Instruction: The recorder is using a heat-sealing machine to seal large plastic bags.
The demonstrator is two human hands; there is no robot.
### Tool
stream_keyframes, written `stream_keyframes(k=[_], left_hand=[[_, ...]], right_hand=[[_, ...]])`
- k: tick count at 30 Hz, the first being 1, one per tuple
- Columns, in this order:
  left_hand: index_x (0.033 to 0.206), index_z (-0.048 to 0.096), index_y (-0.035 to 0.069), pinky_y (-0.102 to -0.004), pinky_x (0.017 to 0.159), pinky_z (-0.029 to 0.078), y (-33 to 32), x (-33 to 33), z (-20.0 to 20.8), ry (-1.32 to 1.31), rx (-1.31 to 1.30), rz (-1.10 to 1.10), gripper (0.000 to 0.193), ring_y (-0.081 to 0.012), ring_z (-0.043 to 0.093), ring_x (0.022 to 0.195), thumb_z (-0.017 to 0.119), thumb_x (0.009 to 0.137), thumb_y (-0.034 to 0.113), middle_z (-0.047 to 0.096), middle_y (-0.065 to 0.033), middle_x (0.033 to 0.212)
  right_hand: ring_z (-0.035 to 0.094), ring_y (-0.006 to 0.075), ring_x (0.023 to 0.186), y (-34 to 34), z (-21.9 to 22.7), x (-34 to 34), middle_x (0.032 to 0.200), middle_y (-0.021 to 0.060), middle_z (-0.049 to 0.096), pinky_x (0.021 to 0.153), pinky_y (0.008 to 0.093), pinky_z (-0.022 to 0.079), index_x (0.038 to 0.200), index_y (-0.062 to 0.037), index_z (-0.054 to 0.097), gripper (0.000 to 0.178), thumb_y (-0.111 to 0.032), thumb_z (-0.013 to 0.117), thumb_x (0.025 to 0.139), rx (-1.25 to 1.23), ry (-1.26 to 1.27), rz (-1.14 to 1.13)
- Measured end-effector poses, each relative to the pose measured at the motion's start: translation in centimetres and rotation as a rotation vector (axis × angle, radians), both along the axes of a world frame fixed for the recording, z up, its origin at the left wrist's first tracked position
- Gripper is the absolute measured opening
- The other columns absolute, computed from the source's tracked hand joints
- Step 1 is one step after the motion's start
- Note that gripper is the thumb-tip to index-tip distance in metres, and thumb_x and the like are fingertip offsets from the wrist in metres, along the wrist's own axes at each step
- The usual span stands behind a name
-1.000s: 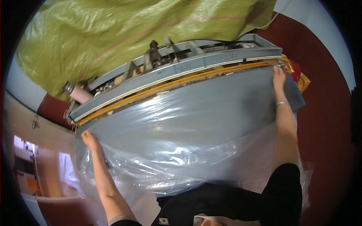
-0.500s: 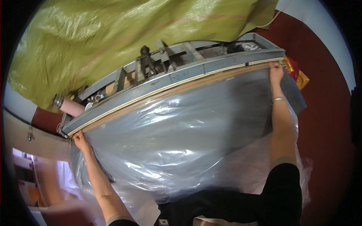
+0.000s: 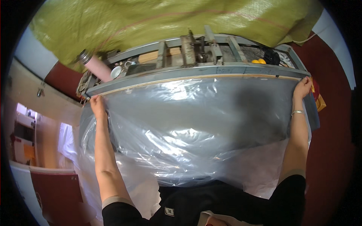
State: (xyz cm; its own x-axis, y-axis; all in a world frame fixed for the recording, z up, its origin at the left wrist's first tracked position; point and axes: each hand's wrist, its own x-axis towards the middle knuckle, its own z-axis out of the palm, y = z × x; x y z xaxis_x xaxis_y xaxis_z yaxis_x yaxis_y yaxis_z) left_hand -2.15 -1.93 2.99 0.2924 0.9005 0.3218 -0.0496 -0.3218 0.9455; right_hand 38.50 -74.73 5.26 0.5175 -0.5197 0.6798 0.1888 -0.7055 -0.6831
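A wide sheet of clear plastic film (image 3: 177,137) lies over a grey work surface and drapes toward my body. Its far edge runs along a long grey metal bar (image 3: 203,71) with a thin pale strip on its near side. My left hand (image 3: 98,107) is closed on the film's left corner, right against the bar's left end. At the bar's right end, my right hand (image 3: 302,88) pinches the opposite corner. Both arms are stretched out, and the film is spread between them, glossy and wrinkled nearer to me. The fingertips are partly hidden.
Behind the bar is a metal frame (image 3: 162,56) with crosspieces. A pink flask (image 3: 98,67) and a white cup (image 3: 116,72) are at its left, small orange-yellow things (image 3: 258,61) at its right. A yellow-green woven tarp (image 3: 158,22) covers the far side. Reddish floor (image 3: 332,124) shows at right.
My view has turned, so the bar looks more level. The brown strip seen beside the bar earlier hardly shows now. Both hands still hold the film's corners at the bar's ends.
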Motion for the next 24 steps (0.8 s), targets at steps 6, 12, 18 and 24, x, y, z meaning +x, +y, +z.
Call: stream_keyframes(k=[6,12,18,24], left_hand=[[0.086,0.051,0.004,-0.0196,0.060,0.039,-6.4,-6.8,5.5,-0.024,0.130,-0.313,0.004,-0.0068,0.047,0.064,0.051,0.082,0.005,0.050,0.0004,0.072],[0.088,0.050,0.005,-0.0198,0.066,0.040,-10.1,-14.3,9.0,-0.210,0.152,-0.242,0.007,-0.0065,0.048,0.069,0.053,0.082,0.003,0.050,0.0008,0.077],[0.104,0.050,-0.002,-0.0263,0.082,0.039,-6.6,-20.4,5.1,0.138,0.341,0.058,0.027,-0.0166,0.052,0.091,0.053,0.085,0.017,0.057,-0.0098,0.097],[0.119,0.042,-0.003,-0.0371,0.098,0.029,-11.1,-25.6,-3.2,0.736,0.483,0.228,0.043,-0.0335,0.037,0.117,0.051,0.084,0.021,0.042,-0.0214,0.122]], right_hand=[[0.052,0.0211,0.082,20.8,6.3,-12.2,0.086,0.0079,0.055,0.076,0.0296,0.040,0.088,-0.0029,0.055,0.010,-0.011,0.054,0.082,-0.209,-0.243,0.787],[0.054,0.0284,0.088,38.7,7.7,-28.4,0.093,0.0106,0.056,0.075,0.0351,0.042,0.091,-0.0035,0.056,0.026,-0.020,0.064,0.073,-0.518,-0.289,1.397],[0.050,0.0061,0.061,38.3,3.8,-31.1,0.063,0.0006,0.058,0.055,0.0226,0.040,0.073,-0.0027,0.061,0.017,-0.019,0.066,0.074,-0.172,0.446,1.812],[0.052,0.0121,0.057,17.0,-0.3,-20.5,0.063,0.0064,0.058,0.055,0.0269,0.042,0.075,-0.0029,0.061,0.018,-0.020,0.066,0.073,-0.380,0.497,1.134]])
